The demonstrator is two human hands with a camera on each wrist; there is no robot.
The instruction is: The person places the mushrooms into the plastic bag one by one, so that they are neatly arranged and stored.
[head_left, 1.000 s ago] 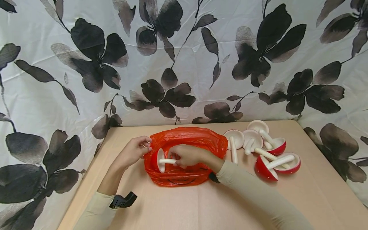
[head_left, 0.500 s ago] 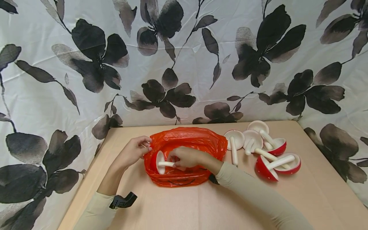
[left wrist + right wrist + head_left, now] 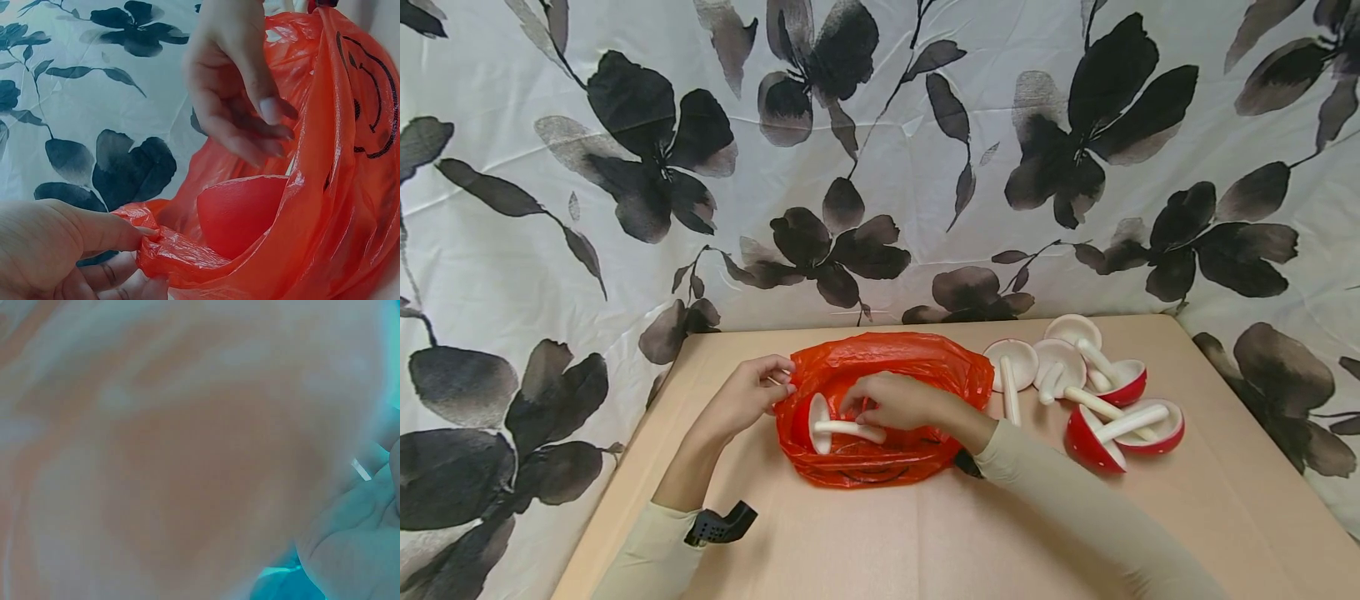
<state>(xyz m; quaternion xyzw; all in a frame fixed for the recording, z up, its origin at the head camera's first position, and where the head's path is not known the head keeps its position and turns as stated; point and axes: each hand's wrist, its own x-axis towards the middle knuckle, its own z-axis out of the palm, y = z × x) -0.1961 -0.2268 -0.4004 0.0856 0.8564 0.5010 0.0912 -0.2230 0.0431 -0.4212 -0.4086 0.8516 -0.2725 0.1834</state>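
On the table (image 3: pixel 820 542), I am watching a red plastic bag (image 3: pixel 895 344) lying with its mouth wide, and one toy mushroom (image 3: pixel 841 427) is resting inside, its cap near the left hand (image 3: pixel 748 392) and its stem pointing away. The thumb and fingers of that hand are pinching the edge of the bag. The right hand (image 3: pixel 891 400) is hanging just by the stem, fingers loose and a little bent, holding nothing. I am thinking the bag could flop down over the mushroom if that pinch slips, because its thin sides are too floppy to stand alone. The right sleeve (image 3: pixel 1067 500) could catch on the bag and pull it crooked, since that arm is reaching across the edge. The round cap could roll if it gets bumped. Other mushrooms (image 3: pixel 1086 437) are lying bunched on the table beside the bag; I am not seeing how deep the bag goes.
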